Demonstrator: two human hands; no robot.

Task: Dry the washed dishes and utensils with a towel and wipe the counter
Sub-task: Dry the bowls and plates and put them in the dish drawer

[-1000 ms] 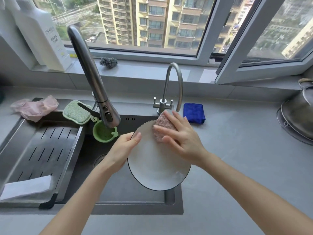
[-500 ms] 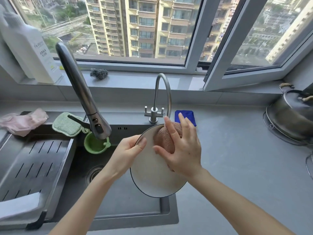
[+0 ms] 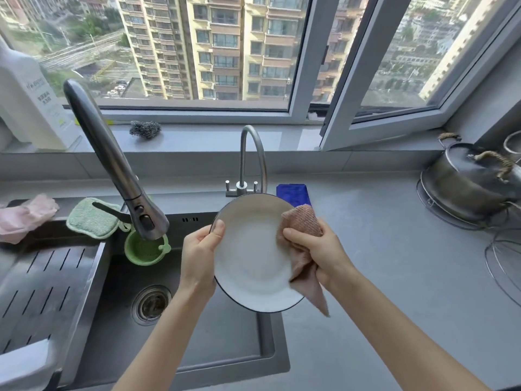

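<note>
Grey table (image 3: 394, 277) takes up most of the view, with the dark sink (image 3: 197, 348) sunk into it on the left. Both forearms come up from the bottom edge and meet over the sink's right side, holding a white plate (image 3: 251, 258) with a dark rim, tilted so its face points up at the camera.

Left hand (image 3: 198, 255) grips the plate's left edge, thumb hooked over the rim onto the face, fingers hidden behind. Right hand (image 3: 318, 249) is curled tight round a bunched pink towel (image 3: 303, 221) pressed against the plate's right rim, with a loose corner of the towel dangling below the wrist.

Smaller stuff: metal pot (image 3: 465, 190) far right, blue cloth (image 3: 293, 193) just behind the plate, green sponge (image 3: 90, 218) by the big faucet (image 3: 112, 165).
</note>
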